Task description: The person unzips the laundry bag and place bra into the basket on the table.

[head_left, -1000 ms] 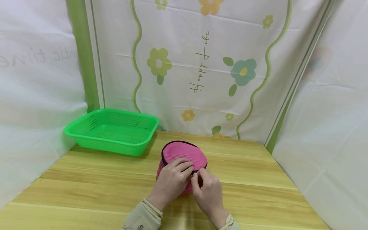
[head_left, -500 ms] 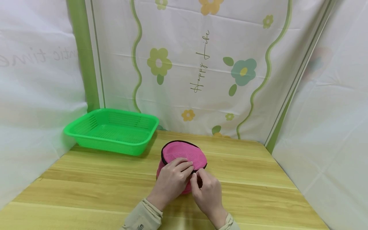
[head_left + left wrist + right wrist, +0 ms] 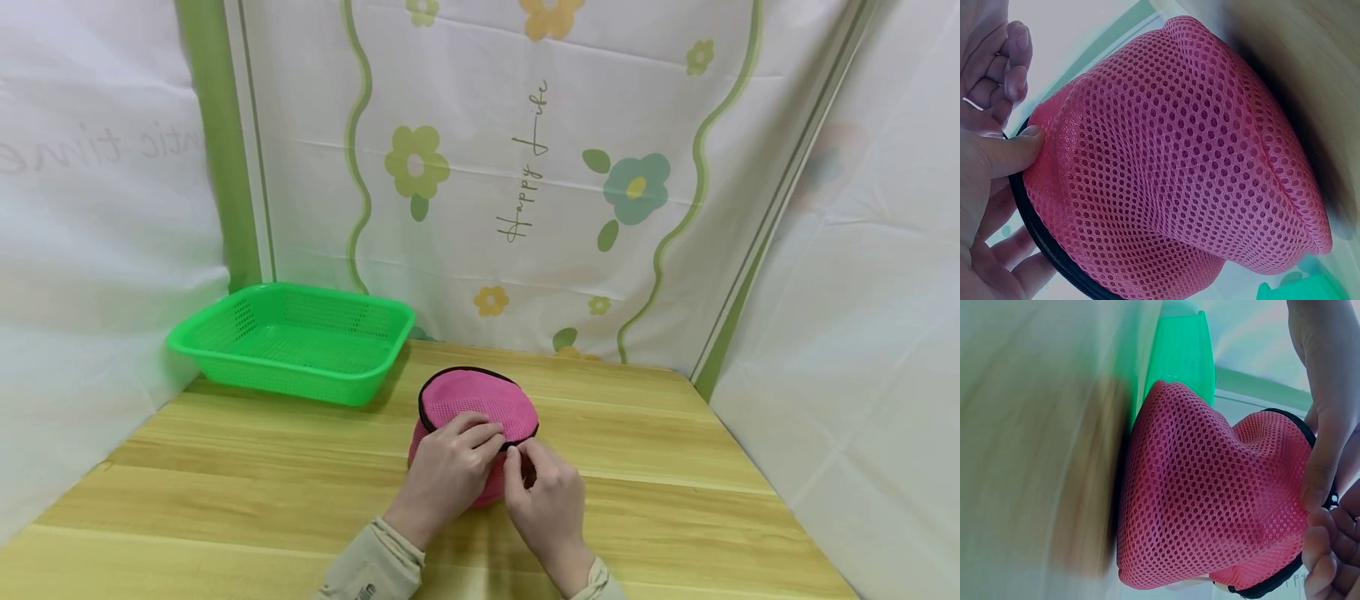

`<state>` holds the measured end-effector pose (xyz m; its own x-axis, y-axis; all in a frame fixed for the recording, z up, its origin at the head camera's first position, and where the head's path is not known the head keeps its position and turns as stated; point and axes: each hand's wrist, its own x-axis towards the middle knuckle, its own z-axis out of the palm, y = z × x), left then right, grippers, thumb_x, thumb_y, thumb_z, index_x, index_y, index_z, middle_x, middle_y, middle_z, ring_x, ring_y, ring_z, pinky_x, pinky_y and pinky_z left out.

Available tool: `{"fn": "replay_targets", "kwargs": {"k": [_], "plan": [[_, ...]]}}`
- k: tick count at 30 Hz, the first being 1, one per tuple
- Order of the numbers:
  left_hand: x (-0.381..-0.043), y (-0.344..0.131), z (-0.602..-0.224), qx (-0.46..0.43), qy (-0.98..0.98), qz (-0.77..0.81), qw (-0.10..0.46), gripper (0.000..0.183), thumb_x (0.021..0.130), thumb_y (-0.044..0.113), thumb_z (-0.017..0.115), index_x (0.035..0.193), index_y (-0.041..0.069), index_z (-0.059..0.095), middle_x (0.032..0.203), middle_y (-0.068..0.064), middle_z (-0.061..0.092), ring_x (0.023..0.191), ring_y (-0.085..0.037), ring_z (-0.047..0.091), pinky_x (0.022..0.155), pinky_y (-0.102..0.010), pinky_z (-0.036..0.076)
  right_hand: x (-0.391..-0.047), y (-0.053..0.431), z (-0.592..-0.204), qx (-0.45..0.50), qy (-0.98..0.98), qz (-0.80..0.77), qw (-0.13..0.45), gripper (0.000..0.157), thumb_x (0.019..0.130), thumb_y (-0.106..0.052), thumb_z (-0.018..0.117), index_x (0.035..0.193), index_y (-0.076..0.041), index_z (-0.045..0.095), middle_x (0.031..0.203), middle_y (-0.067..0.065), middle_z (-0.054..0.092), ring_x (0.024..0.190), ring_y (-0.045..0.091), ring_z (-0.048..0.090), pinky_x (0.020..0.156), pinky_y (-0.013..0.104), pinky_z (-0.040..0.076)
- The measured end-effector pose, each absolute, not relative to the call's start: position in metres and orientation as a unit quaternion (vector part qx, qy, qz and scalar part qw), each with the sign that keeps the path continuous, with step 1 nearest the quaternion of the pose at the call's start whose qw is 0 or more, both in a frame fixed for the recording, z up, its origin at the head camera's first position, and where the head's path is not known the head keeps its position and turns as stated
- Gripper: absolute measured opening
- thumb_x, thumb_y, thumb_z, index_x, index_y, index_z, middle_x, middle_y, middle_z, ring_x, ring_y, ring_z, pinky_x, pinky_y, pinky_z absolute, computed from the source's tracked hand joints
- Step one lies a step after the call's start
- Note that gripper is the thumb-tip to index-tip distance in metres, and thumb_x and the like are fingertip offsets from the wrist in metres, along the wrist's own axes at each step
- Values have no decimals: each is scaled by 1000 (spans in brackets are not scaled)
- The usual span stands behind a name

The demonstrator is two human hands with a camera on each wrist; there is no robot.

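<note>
A round pink mesh bag (image 3: 480, 396) stands on the table with its flat lid facing up. A black zipper (image 3: 1050, 250) edges the lid. My left hand (image 3: 450, 467) grips the lid's near edge, its fingers over the top and its thumb (image 3: 1016, 153) pressing the mesh side. Close beside it, my right hand (image 3: 547, 500) pinches at the black edge with thumb and forefinger. A small black piece on the zipper (image 3: 1333, 500) shows between the hands in the right wrist view. What lies between the right fingertips is hidden.
A green plastic basket (image 3: 300, 387) with perforated sides stands at the back left of the wooden table (image 3: 637, 433). White curtains printed with flowers (image 3: 416, 162) enclose the back and both sides.
My right hand has shifted slightly to the right along the bag's edge. The left hand keeps its hold, and the bag stays nearly in place.
</note>
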<state>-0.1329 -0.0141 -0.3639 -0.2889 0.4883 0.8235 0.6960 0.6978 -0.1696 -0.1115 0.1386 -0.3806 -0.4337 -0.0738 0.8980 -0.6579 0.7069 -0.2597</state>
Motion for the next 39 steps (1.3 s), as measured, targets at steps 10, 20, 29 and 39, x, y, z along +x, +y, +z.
{"fn": "replay_targets", "kwargs": {"k": [10,20,29,39], "plan": [[-133,-14,-364,-373,-798,-89,465,20,76,11,82,95,14,80,96,3,73,95,-17,64,83,-27,55,-112,141,-382,206,-798,303,478,21,82,-4,63,67,-17,55,59,-12,44,48,-1,38,40,14,32],[-133,-14,-364,-375,-795,-87,469,21,76,11,83,96,13,80,96,3,74,95,-17,64,82,-28,55,-114,143,-381,193,-792,300,495,24,79,-2,65,66,-17,54,56,-13,43,47,-3,37,39,14,31],[-133,-15,-363,-378,-790,-110,469,19,77,9,82,95,11,80,95,1,74,93,-18,65,82,-28,55,-115,144,-381,199,-796,303,484,25,78,-2,67,66,-19,54,58,-16,40,49,-5,34,39,13,28],[-132,-16,-362,-378,-791,-121,465,15,79,7,79,94,10,79,96,0,73,94,-17,65,85,-27,54,-114,143,-381,232,-809,305,445,27,78,0,65,66,-19,50,60,-15,40,49,-6,35,39,12,29]]}}
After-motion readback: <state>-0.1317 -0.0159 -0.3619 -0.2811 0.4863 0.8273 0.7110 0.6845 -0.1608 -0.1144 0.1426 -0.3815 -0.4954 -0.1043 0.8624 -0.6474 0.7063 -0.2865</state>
